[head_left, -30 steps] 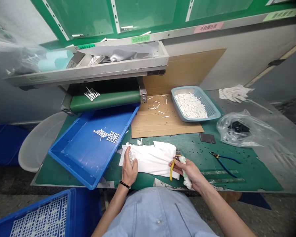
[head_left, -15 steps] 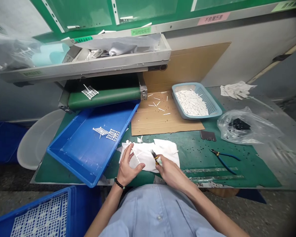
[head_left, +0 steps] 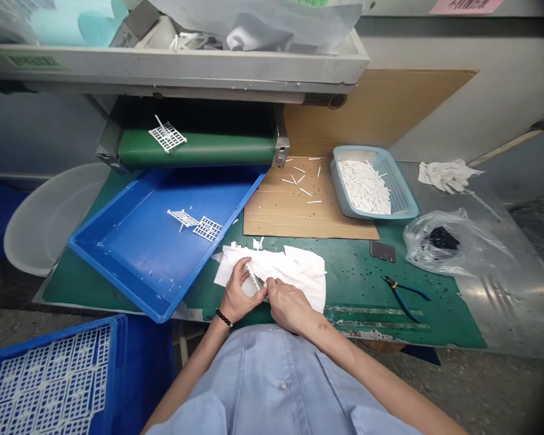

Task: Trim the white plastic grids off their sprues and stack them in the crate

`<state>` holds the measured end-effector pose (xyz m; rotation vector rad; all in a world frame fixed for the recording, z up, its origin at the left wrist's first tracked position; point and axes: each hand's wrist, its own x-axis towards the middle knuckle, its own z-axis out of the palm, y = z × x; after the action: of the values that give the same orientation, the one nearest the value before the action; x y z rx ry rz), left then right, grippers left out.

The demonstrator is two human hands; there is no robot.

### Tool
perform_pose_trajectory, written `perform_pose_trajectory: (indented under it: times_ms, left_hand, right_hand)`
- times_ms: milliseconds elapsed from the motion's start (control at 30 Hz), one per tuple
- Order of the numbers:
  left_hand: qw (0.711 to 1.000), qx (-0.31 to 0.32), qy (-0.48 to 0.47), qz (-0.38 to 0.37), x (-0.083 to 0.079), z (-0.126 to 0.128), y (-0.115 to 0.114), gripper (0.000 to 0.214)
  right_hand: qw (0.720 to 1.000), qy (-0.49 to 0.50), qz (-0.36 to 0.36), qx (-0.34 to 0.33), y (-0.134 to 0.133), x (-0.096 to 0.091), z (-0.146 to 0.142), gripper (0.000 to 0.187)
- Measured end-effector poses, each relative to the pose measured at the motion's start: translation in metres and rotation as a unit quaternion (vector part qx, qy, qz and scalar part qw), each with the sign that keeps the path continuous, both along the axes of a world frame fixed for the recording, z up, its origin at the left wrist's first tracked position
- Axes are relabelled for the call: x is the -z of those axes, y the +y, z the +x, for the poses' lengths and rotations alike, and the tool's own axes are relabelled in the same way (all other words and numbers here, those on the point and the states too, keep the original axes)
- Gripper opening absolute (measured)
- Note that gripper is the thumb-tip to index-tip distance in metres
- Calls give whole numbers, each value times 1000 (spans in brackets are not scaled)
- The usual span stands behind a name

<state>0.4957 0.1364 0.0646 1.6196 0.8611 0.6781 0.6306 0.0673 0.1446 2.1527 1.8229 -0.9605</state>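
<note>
My left hand (head_left: 236, 297) is closed around the edges of a white plastic grid piece (head_left: 252, 277), which is tilted nearly edge-on to me. In my right hand (head_left: 291, 306) is a pair of cutting nippers (head_left: 260, 281); the grip hides most of them, and their jaws are up against the grid piece. Whether the jaws are closed cannot be made out. Both hands are over a white cloth (head_left: 301, 266) spread on the green work surface. A small white scrap (head_left: 257, 244) sits by the cloth's far edge.
A blue tray (head_left: 131, 241) at left holds two grid pieces (head_left: 207, 229). Another lies on the green conveyor (head_left: 226, 151). At right are a basket (head_left: 403, 208) of white sticks, blue-handled pliers (head_left: 401, 299) and a plastic bag (head_left: 476, 244). A blue crate (head_left: 118, 356) of grids stands lower left.
My right hand has moved left, bringing the nippers from above the cloth to the grid piece in my left hand. The camera view has tilted downward.
</note>
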Motion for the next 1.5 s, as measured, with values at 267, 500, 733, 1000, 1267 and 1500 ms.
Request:
perform_pose_trajectory:
  times_ms: [267, 500, 733, 1000, 1267, 1500]
  left_hand:
    - [1000, 10, 12, -9, 6, -1, 0, 79]
    - [1000, 9, 12, -21, 8, 0, 1, 80]
    - [999, 0, 38, -3, 5, 2, -2, 78]
    - [946, -123, 191, 233, -20, -17, -2, 62]
    - [913, -102, 328, 219, -19, 10, -16, 38]
    - [939, -197, 240, 150, -85, -51, -20, 35]
  right_hand:
    - [1000, 12, 4, 10, 2, 8, 1, 27]
    - [1000, -1, 12, 27, -2, 22, -1, 24]
    - [996, 3, 84, 25, -13, 48, -2, 21]
    - [977, 88, 159, 112, -24, 50, 12, 26]
    - [955, 119, 209, 173, -25, 23, 25, 39]
    - [969, 23, 130, 211, -48, 46, 55, 52]
